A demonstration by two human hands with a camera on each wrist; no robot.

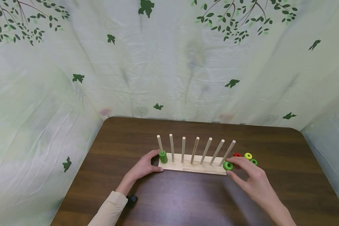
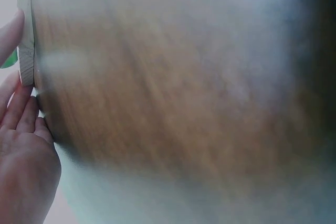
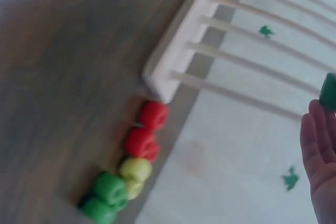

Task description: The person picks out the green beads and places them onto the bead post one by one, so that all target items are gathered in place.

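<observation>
A pale wooden board (image 1: 197,167) with several upright pegs (image 1: 183,149) lies on the brown table. Several green rings (image 1: 164,158) are stacked low on its leftmost peg. My left hand (image 1: 141,168) holds the board's left end, thumb at the front edge and fingers behind; the left wrist view shows that hand (image 2: 23,166) around the board's end (image 2: 27,61). At the right end, my right hand (image 1: 254,179) pinches a green ring (image 1: 224,165) between thumb and fingers, in front of the rightmost peg. In the right wrist view this green ring (image 3: 328,93) is partly cut off.
Beyond the board's right end lie loose red rings (image 3: 154,115), yellow rings (image 3: 135,170) and green rings (image 3: 108,189) on the table (image 1: 186,194). A light cloth with printed leaves (image 1: 172,72) hangs behind the table. A dark band (image 1: 131,200) is at the left wrist.
</observation>
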